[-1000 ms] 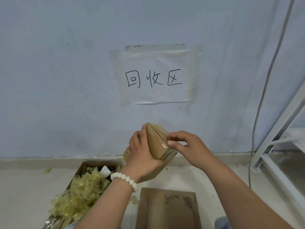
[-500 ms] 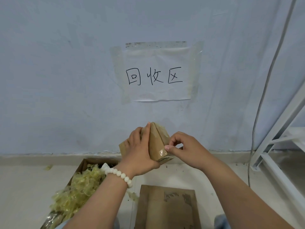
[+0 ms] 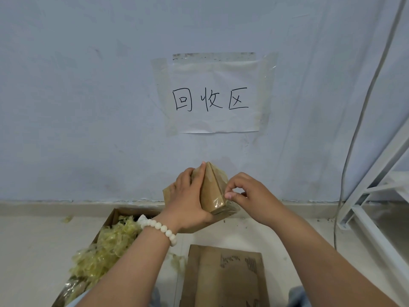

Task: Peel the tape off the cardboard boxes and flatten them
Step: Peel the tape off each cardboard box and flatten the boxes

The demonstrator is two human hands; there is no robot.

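Brown cardboard: the small box is up in the air in front of the wall, tilted with one corner pointing up. I see the left hand with its grip clamped round the box from the left, fingers over the upper edge and palm against the side. The right hand is just right of the box, thumb and forefinger pinched on the clear tape at the box's right edge. A white bead bracelet sits on the left wrist.

Below and to the left, an open carton stands on the floor, heaped with yellowish crumpled tape scraps. Right of it, beneath the hands, a flattened cardboard sheet lies on the floor.

The wall is pale blue-grey and carries a paper sign with handwritten characters, taped along its top and sides. At the right a grey cable runs down the wall beside a white metal frame.
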